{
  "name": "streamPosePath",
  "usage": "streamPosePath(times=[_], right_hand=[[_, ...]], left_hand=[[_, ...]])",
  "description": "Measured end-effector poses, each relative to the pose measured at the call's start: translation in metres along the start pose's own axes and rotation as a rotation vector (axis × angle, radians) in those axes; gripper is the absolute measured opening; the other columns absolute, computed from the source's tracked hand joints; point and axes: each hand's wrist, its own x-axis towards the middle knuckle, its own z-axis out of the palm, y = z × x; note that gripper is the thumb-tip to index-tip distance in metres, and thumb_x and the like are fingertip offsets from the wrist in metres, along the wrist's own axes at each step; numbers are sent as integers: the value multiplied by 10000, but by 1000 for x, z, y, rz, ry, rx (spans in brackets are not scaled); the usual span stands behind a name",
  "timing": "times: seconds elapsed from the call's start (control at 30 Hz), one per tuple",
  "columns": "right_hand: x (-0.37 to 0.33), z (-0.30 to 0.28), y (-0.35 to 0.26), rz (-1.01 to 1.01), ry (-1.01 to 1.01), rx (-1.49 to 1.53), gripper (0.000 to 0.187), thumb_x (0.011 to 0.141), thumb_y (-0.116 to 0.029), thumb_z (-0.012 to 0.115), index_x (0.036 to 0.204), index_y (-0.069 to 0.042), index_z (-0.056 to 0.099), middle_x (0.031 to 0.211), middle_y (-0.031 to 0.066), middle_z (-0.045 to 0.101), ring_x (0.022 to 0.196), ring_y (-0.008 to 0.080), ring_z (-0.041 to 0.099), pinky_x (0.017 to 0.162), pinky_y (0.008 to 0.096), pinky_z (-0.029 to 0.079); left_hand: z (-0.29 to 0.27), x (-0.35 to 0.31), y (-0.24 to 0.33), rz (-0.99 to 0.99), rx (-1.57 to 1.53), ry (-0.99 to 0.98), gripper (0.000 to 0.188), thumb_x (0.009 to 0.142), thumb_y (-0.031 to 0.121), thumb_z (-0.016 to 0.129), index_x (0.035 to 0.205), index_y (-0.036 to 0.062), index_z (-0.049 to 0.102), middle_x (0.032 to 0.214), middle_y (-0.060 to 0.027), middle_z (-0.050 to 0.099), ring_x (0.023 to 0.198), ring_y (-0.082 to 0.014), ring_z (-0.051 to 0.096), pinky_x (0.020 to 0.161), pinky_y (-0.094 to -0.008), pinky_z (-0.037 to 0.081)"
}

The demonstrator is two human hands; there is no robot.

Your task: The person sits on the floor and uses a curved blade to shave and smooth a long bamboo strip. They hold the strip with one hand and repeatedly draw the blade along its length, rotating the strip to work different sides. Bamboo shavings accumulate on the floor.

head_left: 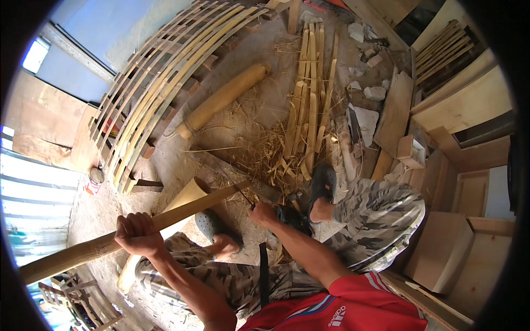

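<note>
My left hand (pixel 138 234) is closed around a long split bamboo pole (pixel 190 211), which slants from the lower left up toward the middle. In my closed right hand (pixel 263 214) is the handle of a knife with a thin dark blade (pixel 236 186). The blade crosses the pole's far end; whether it has cut in, I cannot tell. A thicker bamboo log (pixel 192 194) lies beneath the pole, between my left hand and my left foot. Beside my right hand, near my right foot, is a black object (pixel 294 219) whose kind is unclear.
Curved slats (pixel 165 91) lie in a row on supports at the far left. A bamboo log (pixel 226 99) rests on the floor ahead. Split bamboo strips (pixel 312 99) and shavings (pixel 265 151) lie farther right. Stone pieces (pixel 375 92) and wooden boards (pixel 395 113) line the right side.
</note>
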Motion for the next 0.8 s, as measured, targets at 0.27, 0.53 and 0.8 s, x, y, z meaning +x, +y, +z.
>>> streamPosePath(times=[0.27,0.53,0.8], right_hand=[[9,7,19,125,0,-9,423,863,-337,623,898,81,673,806,278,665,782,415,676,693,502,535],[-5,-13,19,240,-67,24,440,834,-376,642,901,58,675,864,264,692,820,397,690,713,497,542],[-56,21,-63,-340,232,104,367,861,-352,607,918,-1,696,801,261,678,772,439,668,697,515,539]], left_hand=[[8,-4,-4,17,37,-10,404,905,326,473,605,195,236,484,45,170,407,-95,137,402,-264,177],[14,-3,-2,5,29,27,397,903,296,463,601,195,225,497,41,172,418,-92,136,413,-259,180],[20,-3,-6,90,111,258,385,897,285,449,614,185,208,525,39,151,441,-92,133,415,-266,168]])
